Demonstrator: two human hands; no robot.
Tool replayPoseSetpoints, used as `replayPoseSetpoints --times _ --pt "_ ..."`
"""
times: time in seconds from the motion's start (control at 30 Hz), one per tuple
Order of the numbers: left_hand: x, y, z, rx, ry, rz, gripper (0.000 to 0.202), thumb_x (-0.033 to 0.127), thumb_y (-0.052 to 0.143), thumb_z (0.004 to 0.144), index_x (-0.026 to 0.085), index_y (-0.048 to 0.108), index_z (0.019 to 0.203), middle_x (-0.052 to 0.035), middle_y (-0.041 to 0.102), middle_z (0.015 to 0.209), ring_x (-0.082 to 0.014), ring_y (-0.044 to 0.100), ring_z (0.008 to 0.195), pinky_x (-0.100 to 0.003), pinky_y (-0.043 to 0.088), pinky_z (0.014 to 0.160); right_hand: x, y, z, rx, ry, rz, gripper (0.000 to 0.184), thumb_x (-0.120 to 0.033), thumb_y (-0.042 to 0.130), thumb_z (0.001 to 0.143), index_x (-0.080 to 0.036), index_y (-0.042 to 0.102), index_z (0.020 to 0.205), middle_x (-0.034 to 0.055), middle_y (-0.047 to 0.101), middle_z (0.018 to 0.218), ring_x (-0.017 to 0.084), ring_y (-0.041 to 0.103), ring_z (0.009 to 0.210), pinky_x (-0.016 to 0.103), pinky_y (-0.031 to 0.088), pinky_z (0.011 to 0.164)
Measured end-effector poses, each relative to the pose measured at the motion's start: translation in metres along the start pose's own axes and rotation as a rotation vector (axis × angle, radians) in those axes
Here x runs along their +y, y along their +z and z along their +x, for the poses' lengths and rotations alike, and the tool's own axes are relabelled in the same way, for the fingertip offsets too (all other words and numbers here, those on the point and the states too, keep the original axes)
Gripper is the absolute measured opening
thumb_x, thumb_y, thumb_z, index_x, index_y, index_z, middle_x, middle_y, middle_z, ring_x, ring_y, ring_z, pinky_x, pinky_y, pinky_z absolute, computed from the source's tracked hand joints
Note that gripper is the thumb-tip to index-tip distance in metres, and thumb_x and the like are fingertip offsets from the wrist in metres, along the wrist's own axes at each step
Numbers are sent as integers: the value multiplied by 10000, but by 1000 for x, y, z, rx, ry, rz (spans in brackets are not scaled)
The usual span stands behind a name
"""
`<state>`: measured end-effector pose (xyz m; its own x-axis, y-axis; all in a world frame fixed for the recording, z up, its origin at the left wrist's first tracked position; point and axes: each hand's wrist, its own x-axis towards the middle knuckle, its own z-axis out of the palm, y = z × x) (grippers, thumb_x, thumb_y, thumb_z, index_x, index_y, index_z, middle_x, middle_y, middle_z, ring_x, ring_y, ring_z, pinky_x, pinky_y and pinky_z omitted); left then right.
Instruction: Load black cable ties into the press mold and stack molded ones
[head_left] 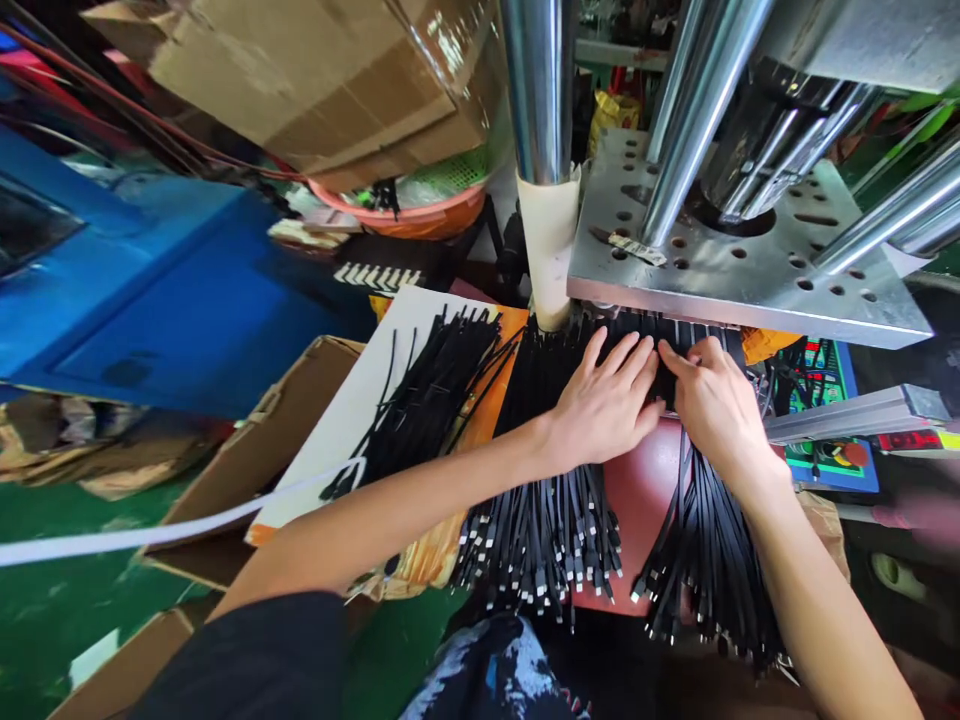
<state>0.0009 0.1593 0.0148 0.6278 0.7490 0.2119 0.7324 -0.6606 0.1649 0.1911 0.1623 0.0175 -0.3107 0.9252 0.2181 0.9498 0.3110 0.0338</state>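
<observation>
Surroundings of a press workstation, seen from above

A perforated steel plate (750, 270) sits at upper right, carried on polished columns (536, 90); the foot of the nearest column wears a cream sleeve (550, 240). A taped cardboard carton (300, 80) hangs over the upper left, with an orange basin (420, 215) holding green mesh (450, 175) just below it. A blue machine housing (165, 290) fills the left side, above an open cardboard box (277, 430) which a white board (352, 400) overlaps. A white strap (150, 535) crosses the green floor (45, 610). At right, an aluminium rail (855, 412) lies over a green control panel (821, 375), beside a red mat (645, 490)
</observation>
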Motion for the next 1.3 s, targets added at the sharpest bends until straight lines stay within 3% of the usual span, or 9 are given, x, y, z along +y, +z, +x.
replayPoseSetpoints --times 0.2,0.47,0.53,0.63,0.7,0.77,0.87,0.97,1.3 --pt "-22 0 42 6 -46 -14 554 221 423 1037 -1 500 1540 -246 478 1641 -379 415 1552 -626 301 1279 -1 8 54 2 70 -7 510 -118 374 975 -138 717 1352 230 742 1140 333 702 943 409 557 753" --pt "-53 10 92 28 -96 -65 339 198 440 1057 50 718 1181 -222 756 1222 -326 711 1175 -442 520 1079 16 16 103 -11 112 94 520 -114 338 981 -99 662 1389 246 753 1172 406 668 1118 576 519 954" --pt "-54 0 80 57 -68 -128 327 196 436 1067 81 707 1208 -198 745 1281 -309 706 1193 -429 517 1080 17 7 85 -5 87 125 503 -120 365 973 -95 654 1384 249 739 1197 402 671 1123 544 527 942" --pt "-37 -16 14 218 -13 -216 284 179 461 1063 136 670 1252 -134 710 1370 -246 677 1249 -368 500 1090 8 -8 7 115 124 166 430 -230 420 1020 -134 629 1383 238 707 1231 368 694 1067 455 547 850" --pt "-19 -20 -45 232 -196 -199 269 275 459 1092 159 694 1029 -91 770 1082 -210 729 1011 -322 541 924 -4 -10 -66 141 237 158 347 -413 447 1072 -186 670 1210 169 724 998 323 705 845 403 518 683" --pt "-5 -17 -96 89 -474 -110 357 464 550 1065 171 678 906 -78 750 873 -220 715 787 -329 524 745 -18 -4 -131 25 317 58 437 -596 477 1053 -197 655 1053 120 673 794 282 626 613 371 405 520" --pt "-4 -5 -135 -146 -645 -127 307 437 655 1016 174 683 861 -73 751 819 -218 697 737 -313 453 663 -33 13 -187 -192 430 -101 475 -566 374 1090 -177 624 984 141 671 843 245 578 549 345 285 475" --pt "-16 2 -140 -177 -673 -334 280 398 657 1017 195 680 825 -13 719 736 -171 640 660 -294 383 618 -32 24 -196 -244 489 -33 444 -492 330 1107 -190 616 950 130 688 915 236 611 635 338 295 512" --pt "-32 4 -143 10 -648 -588 401 524 679 971 204 585 749 47 593 662 -127 529 617 -272 361 626 -7 8 -191 34 609 273 601 -711 419 1037 -226 767 976 58 736 751 213 615 595 330 401 620"
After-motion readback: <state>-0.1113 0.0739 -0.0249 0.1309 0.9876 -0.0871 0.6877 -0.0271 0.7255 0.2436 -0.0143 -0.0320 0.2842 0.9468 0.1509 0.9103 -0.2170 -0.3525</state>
